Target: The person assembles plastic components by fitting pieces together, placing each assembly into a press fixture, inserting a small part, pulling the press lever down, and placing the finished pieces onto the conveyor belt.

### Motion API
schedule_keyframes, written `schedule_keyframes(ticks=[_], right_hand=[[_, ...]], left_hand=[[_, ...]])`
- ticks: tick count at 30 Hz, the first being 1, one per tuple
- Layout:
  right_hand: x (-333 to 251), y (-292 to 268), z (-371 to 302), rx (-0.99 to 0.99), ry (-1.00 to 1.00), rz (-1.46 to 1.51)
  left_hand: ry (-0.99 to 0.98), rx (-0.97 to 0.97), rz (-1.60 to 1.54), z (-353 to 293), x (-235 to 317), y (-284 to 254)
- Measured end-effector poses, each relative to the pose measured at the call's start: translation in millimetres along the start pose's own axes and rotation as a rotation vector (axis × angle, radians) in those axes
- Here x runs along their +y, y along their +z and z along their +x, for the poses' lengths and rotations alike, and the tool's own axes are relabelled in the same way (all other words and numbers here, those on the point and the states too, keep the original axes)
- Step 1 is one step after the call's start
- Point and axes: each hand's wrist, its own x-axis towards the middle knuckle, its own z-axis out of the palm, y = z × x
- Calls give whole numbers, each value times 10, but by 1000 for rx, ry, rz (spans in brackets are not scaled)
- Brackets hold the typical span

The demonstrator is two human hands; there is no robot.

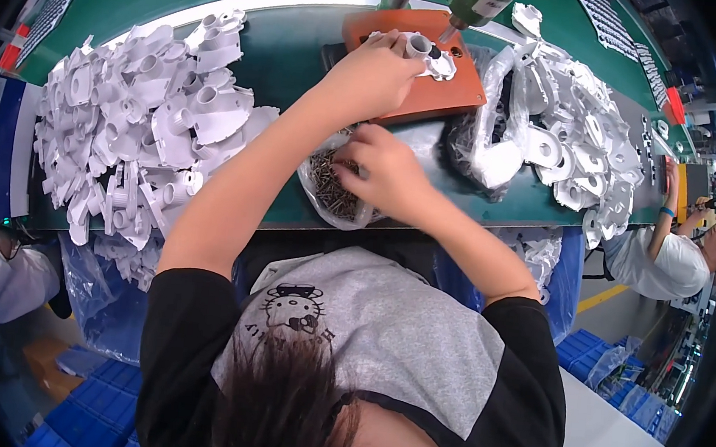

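Observation:
My left hand (373, 76) is closed on a white plastic part (418, 47) with a short round tube, which rests on an orange fixture block (437, 103). The fingers partly cover that part. Close in front of the block, my right hand (386, 173) reaches over a clear plastic bag of small screws (332, 189). Its fingers are curled, and what they pinch, if anything, is too small to make out. The tip of a green power screwdriver (470, 12) points down at the block from above.
A big heap of white tubed parts (155, 112) covers the bench on the left. More white parts (583, 128), some ring-shaped, lie on the right beside a clear plastic bag (489, 141) with dark contents. Blue crates (90, 413) stand below. Co-workers (661, 259) are at both sides.

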Motion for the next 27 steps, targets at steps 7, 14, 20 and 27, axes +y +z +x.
schedule_keyframes(ticks=[7, 14, 20, 27], right_hand=[[518, -1124, 298, 153, 415, 331], [1202, -1034, 554, 248, 402, 317], [1278, -1003, 559, 227, 390, 381], [1371, -995, 564, 235, 410, 457]], left_hand=[[69, 94, 195, -123, 67, 89], [68, 42, 222, -95, 91, 74], [31, -3, 245, -104, 119, 35], [33, 5, 237, -91, 114, 68]])
